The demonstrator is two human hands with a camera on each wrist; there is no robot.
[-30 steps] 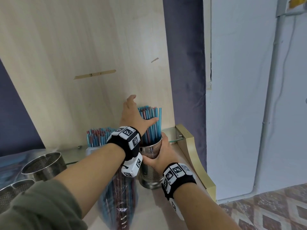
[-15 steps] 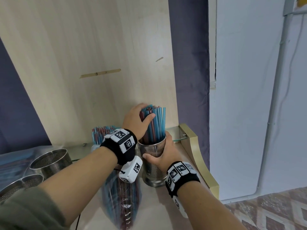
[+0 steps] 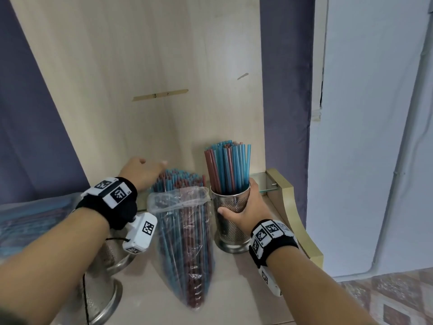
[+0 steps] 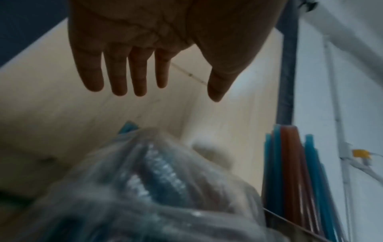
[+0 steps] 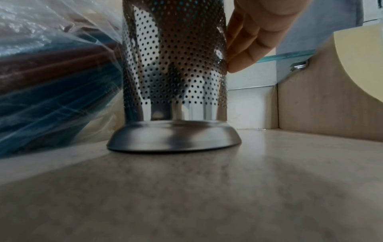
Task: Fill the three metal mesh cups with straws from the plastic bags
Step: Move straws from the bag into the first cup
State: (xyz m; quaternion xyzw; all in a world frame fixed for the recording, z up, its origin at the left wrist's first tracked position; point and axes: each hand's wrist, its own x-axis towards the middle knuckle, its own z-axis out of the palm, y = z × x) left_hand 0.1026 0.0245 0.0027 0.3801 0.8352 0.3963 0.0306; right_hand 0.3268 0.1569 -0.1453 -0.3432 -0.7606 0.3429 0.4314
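A metal mesh cup (image 3: 230, 219) (image 5: 174, 68) stands upright on the shelf, full of blue and red straws (image 3: 226, 167) (image 4: 294, 172). My right hand (image 3: 246, 208) grips its upper wall, fingers (image 5: 244, 49) curled round the far side. Left of it a clear plastic bag (image 3: 185, 242) (image 4: 145, 188) of straws leans against the back panel. My left hand (image 3: 143, 171) (image 4: 145, 73) hovers with straight fingers just above and left of the bag's straw tips, holding nothing. Two more mesh cups (image 3: 103, 285) stand partly hidden under my left forearm.
A wooden back panel (image 3: 152, 78) rises close behind everything. A glass ledge (image 3: 264, 181) and a cream curved bracket (image 3: 295, 207) bound the shelf on the right. Another plastic bag of straws (image 3: 30, 221) lies at the far left.
My left hand has left the top of the straws in the cup and moved left, over the bag's straw tips. My right hand stays on the cup.
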